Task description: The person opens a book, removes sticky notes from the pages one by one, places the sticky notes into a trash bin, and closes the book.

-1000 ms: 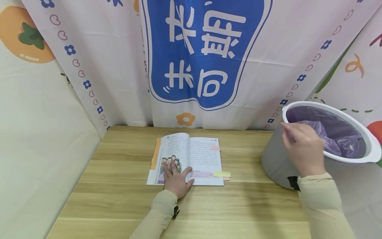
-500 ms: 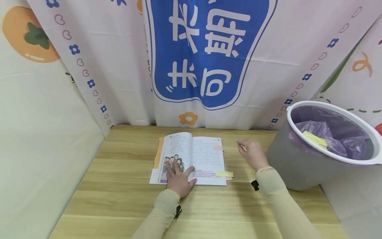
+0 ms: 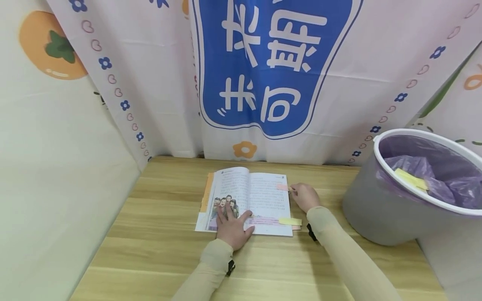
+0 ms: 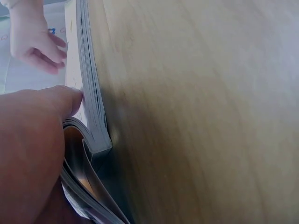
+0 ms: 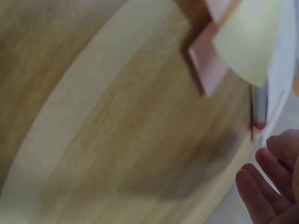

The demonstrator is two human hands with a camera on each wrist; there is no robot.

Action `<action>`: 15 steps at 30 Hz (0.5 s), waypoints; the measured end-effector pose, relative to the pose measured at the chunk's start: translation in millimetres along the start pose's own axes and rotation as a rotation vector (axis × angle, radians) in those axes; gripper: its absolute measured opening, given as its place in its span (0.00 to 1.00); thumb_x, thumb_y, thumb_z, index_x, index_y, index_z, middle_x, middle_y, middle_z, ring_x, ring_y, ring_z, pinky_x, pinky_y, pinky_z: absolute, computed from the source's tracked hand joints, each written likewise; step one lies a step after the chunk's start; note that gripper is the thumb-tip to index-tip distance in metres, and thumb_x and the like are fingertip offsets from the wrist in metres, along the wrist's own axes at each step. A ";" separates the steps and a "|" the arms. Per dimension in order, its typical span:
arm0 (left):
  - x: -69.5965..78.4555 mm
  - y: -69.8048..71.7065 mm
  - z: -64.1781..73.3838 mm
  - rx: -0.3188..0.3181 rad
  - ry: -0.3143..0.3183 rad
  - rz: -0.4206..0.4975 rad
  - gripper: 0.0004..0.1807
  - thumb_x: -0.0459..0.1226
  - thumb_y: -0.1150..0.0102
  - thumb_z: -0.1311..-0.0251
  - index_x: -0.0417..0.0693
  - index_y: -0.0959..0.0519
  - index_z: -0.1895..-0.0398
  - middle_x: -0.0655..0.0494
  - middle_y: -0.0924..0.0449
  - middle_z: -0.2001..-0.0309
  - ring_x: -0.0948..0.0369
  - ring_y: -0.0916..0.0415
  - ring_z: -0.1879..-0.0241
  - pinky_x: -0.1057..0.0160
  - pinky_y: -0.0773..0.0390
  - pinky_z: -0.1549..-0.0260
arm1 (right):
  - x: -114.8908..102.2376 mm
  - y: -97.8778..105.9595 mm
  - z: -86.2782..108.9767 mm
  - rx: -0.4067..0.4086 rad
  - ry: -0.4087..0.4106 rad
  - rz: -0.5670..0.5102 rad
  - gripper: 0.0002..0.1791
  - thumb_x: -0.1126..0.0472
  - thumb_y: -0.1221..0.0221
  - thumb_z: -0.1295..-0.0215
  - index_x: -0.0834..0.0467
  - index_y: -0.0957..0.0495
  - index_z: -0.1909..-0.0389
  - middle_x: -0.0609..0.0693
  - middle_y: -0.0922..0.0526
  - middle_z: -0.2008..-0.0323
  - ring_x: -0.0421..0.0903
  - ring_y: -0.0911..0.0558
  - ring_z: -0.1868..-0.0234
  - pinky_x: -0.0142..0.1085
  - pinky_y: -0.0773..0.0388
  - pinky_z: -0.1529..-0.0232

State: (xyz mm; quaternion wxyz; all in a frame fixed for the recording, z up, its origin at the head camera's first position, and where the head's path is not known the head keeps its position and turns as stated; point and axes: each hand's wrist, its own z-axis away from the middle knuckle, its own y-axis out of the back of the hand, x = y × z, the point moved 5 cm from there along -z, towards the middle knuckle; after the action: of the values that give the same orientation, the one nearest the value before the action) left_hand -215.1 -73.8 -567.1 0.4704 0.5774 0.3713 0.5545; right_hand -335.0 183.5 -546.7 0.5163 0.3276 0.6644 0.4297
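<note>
An open book [image 3: 260, 196] lies flat on the wooden table [image 3: 158, 234]. My left hand [image 3: 233, 223] presses on its lower left page with the fingers spread over a picture of people. My right hand [image 3: 296, 193] is at the book's right edge, its thumb and forefinger pinching the outer end of a pink sticky tab [image 3: 281, 187]. A yellow tab [image 3: 290, 221] and another pink tab [image 3: 296, 228] stick out lower down. The right wrist view shows the yellow tab [image 5: 247, 42], that pink tab [image 5: 210, 65] and my loosely curled fingers [image 5: 266, 182]. The left wrist view shows the book's page edges [image 4: 91, 93].
A grey bin [image 3: 380, 209] with a white rim and a purple liner stands at the table's right end, a yellow note [image 3: 410, 179] lying inside. Printed cloth hangs behind and on both sides of the table. Bare wood lies in front of the book.
My right hand has come away from the bin, travelled left across the table and reached the pink tab. A yellow note now shows in the bin. The left hand has stayed put.
</note>
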 end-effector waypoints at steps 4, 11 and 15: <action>2.2 0.8 2.0 -0.011 0.003 0.002 0.28 0.61 0.49 0.34 0.72 0.30 0.32 0.21 0.61 0.27 0.20 0.64 0.33 0.27 0.46 0.37 | 0.5 -12.3 -6.9 -0.022 0.036 0.067 0.12 0.64 0.39 0.31 0.61 0.16 0.49 0.58 0.15 0.57 0.56 0.16 0.54 0.49 0.20 0.50; 1.1 -0.4 2.6 -0.021 0.010 0.003 0.28 0.62 0.49 0.34 0.73 0.31 0.31 0.22 0.62 0.27 0.20 0.66 0.32 0.27 0.46 0.38 | -0.5 -19.7 -12.5 -0.010 0.068 0.129 0.13 0.64 0.40 0.31 0.62 0.16 0.49 0.58 0.15 0.58 0.55 0.16 0.56 0.49 0.19 0.52; -1.2 -1.8 0.7 -0.015 0.009 -0.004 0.29 0.63 0.49 0.34 0.74 0.31 0.31 0.22 0.62 0.27 0.21 0.66 0.32 0.27 0.46 0.37 | -5.5 -17.2 -15.0 0.006 0.093 0.151 0.10 0.63 0.40 0.31 0.62 0.15 0.54 0.56 0.15 0.63 0.54 0.15 0.61 0.49 0.18 0.56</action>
State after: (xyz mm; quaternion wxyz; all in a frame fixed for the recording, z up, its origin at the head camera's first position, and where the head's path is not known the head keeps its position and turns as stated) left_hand -214.4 -74.5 -569.1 0.4741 0.5705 0.3702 0.5592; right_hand -348.0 168.0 -558.6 0.4498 0.3579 0.6626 0.4802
